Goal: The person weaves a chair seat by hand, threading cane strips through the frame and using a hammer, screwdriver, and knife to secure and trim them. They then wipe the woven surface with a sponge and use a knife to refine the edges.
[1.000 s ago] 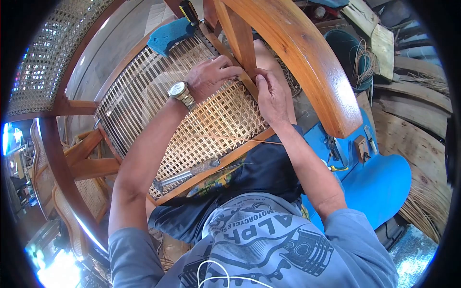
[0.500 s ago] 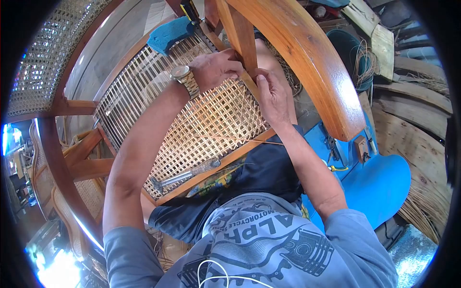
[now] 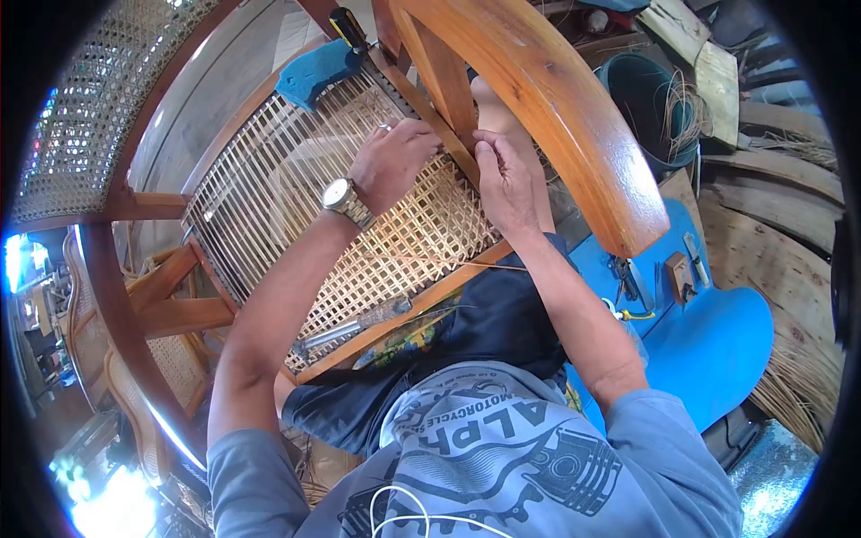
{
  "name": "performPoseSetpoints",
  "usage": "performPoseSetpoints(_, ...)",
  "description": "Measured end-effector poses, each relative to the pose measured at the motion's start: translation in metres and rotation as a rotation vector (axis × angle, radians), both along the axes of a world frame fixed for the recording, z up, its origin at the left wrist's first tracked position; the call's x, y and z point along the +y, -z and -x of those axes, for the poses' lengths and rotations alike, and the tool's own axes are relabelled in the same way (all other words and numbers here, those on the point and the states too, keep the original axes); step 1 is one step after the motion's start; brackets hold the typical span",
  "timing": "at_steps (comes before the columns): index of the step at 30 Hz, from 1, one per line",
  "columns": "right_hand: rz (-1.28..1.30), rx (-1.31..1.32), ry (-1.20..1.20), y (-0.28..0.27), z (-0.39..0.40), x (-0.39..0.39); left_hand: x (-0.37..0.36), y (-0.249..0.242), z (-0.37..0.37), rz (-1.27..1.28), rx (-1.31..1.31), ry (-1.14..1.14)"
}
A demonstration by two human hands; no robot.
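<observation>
A woven cane chair seat in a wooden frame lies across my lap, open weave at the near side and bare parallel strands at the far side. My left hand, with a wristwatch, rests on the weave near the right-hand rail, fingers stretched out and a ring showing. Just outside that rail, beside the chair's wooden upright, my right hand is closed, thumb against the index finger. Whatever the pinch holds is too small to make out. A hammer-like tool lies on the weave's near edge.
A blue sponge and a screwdriver sit at the seat's far corner. The curved armrest arches over the right side. A blue plastic surface holds small tools. Beyond it are a dark bucket and wood pieces.
My left hand has moved slightly left from the rail, and its fingers have straightened. My right hand stays pinched in nearly the same place.
</observation>
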State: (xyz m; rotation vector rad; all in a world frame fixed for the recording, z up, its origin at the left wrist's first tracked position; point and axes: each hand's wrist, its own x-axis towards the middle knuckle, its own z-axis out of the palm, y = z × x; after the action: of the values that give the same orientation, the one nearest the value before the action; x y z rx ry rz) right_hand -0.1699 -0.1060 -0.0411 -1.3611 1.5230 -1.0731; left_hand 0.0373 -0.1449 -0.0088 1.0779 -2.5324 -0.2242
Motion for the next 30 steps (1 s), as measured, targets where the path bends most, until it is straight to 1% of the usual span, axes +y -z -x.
performPoseSetpoints(2, 0.046, 0.014, 0.012, 0.010, 0.000, -0.001, 0.000, 0.007, 0.004, -0.167, 0.240, -0.131)
performPoseSetpoints(3, 0.089, 0.032, 0.024, 0.009, -0.001, -0.001, -0.002, 0.006, 0.003, -0.170, 0.237, -0.127)
performPoseSetpoints(5, 0.057, 0.048, 0.018, 0.006, 0.002, 0.001, -0.007, 0.004, 0.000, -0.296, 0.299, -0.123)
performPoseSetpoints(6, 0.031, 0.064, 0.006, 0.003, 0.003, 0.000, -0.006, 0.003, 0.002, -0.295, 0.299, -0.122)
performPoseSetpoints(8, 0.038, 0.067, 0.003, 0.006, 0.002, -0.001, -0.001, 0.000, 0.005, -0.178, 0.202, -0.126)
performPoseSetpoints(9, 0.041, 0.072, 0.001, 0.006, 0.001, -0.002, 0.000, 0.000, 0.007, -0.177, 0.198, -0.126)
performPoseSetpoints(11, 0.053, 0.053, -0.008, 0.007, 0.002, -0.002, 0.003, 0.002, 0.015, -0.137, 0.198, -0.225)
performPoseSetpoints(12, 0.065, 0.037, -0.019, 0.007, 0.002, -0.002, 0.002, 0.002, 0.019, -0.139, 0.197, -0.225)
performPoseSetpoints(14, 0.061, 0.047, -0.027, 0.007, 0.003, -0.002, 0.001, 0.002, 0.025, -0.107, 0.101, -0.284)
performPoseSetpoints(16, 0.060, 0.055, -0.037, 0.009, 0.003, -0.002, 0.002, 0.000, 0.028, -0.124, 0.103, -0.288)
performPoseSetpoints(19, 0.118, 0.037, -0.052, 0.019, 0.006, -0.004, -0.002, -0.007, 0.027, -0.145, 0.123, -0.293)
performPoseSetpoints(21, 0.190, 0.075, -0.065, 0.020, 0.004, -0.004, -0.005, -0.009, 0.027, -0.158, 0.141, -0.295)
performPoseSetpoints(22, 0.187, 0.073, -0.064, 0.017, 0.003, -0.003, -0.007, -0.009, 0.029, -0.196, 0.095, -0.314)
performPoseSetpoints(24, 0.065, 0.018, -0.037, 0.011, 0.002, -0.001, -0.010, -0.008, 0.031, -0.236, 0.054, -0.337)
performPoseSetpoints(26, 0.092, 0.045, -0.031, 0.011, 0.000, 0.001, -0.014, -0.011, 0.028, -0.282, 0.043, -0.288)
performPoseSetpoints(28, 0.123, 0.074, -0.017, 0.013, 0.000, 0.001, -0.016, -0.010, 0.025, -0.239, 0.050, -0.272)
performPoseSetpoints(30, 0.116, -0.002, -0.019, 0.013, -0.002, -0.001, -0.017, -0.009, 0.019, -0.195, 0.056, -0.255)
